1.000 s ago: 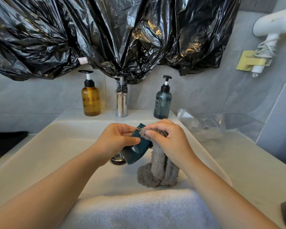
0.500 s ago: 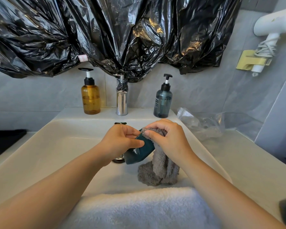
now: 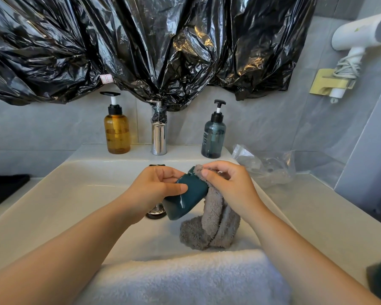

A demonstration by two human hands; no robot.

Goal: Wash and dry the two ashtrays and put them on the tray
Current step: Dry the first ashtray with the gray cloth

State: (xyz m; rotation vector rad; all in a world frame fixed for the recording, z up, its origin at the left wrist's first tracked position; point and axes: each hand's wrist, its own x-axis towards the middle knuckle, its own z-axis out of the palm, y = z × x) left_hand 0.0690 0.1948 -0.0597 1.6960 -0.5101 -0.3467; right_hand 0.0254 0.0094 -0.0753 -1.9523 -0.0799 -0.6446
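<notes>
Gripping a teal ashtray (image 3: pixel 186 195) over the sink (image 3: pixel 79 194), left hand (image 3: pixel 154 190); right hand (image 3: pixel 231 188) pinches grey cloth (image 3: pixel 213 225).

Bright, even light, soft shadows in the sink (image 3: pixel 59 194). Specular glare on the black plastic sheeting (image 3: pixel 154 45) and the chrome faucet (image 3: pixel 158 137). Wide-angle bending at the edges; near towel (image 3: pixel 185 280) slightly soft.

hands (image 3: pixel 158 186): two, bare | forearms: bare, no sleeves | jewellery: none visible
</notes>
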